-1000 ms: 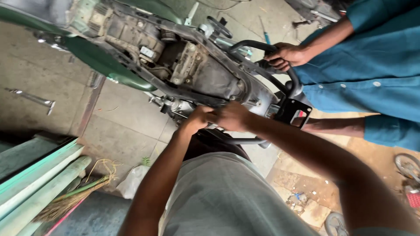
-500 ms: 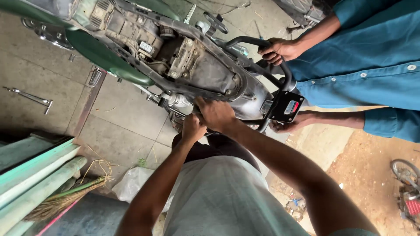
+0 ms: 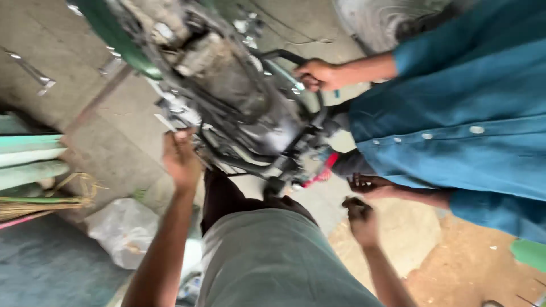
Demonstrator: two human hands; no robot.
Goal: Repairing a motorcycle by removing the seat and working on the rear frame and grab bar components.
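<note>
A stripped motorcycle [image 3: 227, 96] with a green tank and a bare frame fills the top middle of the head view. My left hand [image 3: 181, 158] reaches up against its lower left side, fingertips on the frame; blur hides the grip. My right hand [image 3: 359, 217] hangs clear of the machine to the lower right, its fingers curled with nothing visible in them. A co-worker in a blue shirt [image 3: 455, 125] stands at the right. One of that person's hands [image 3: 314, 74] grips the black rear grab rail, and the other hand [image 3: 368, 183] is low by the red tail light [image 3: 319, 173].
Pale green pipes [image 3: 28, 156] and dry straw lie at the left edge. A crumpled plastic bag [image 3: 122, 230] rests on the concrete floor below them. A metal tool [image 3: 31, 71] lies at the top left. Sandy ground [image 3: 455, 267] shows at the lower right.
My right hand has come off the motorcycle's rear frame and dropped to the lower right. My left hand has shifted left along the frame. The view has swung and blurred.
</note>
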